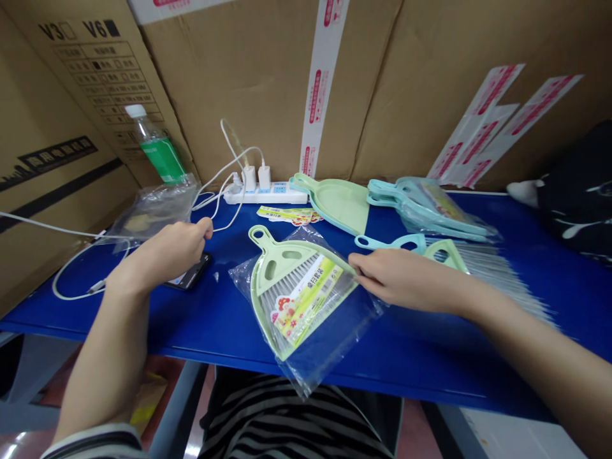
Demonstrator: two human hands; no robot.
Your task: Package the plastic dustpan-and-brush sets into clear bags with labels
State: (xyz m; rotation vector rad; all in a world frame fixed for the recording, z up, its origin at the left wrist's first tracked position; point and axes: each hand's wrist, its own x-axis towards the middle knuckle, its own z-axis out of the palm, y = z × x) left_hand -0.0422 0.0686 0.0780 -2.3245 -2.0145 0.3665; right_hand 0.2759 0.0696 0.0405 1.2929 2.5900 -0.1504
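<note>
While the right hand [382,274] pinches its edge, the bagged dustpan-and-brush set [303,296] lies on the worktop [191,331], long axis diagonal, handle [268,241] pointing away leftward; the curled left hand [167,252], contents indiscernible, partly hides a phone [195,274]

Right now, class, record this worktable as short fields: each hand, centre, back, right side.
Left hand: curled by the smartphone; whether it holds anything is unclear
Right hand: pinching the right edge of the clear bag
Centre: bagged green dustpan-and-brush set
Back: white power strip, loose green dustpan
Right side: bagged blue dustpan set, grey brush bristles
</note>
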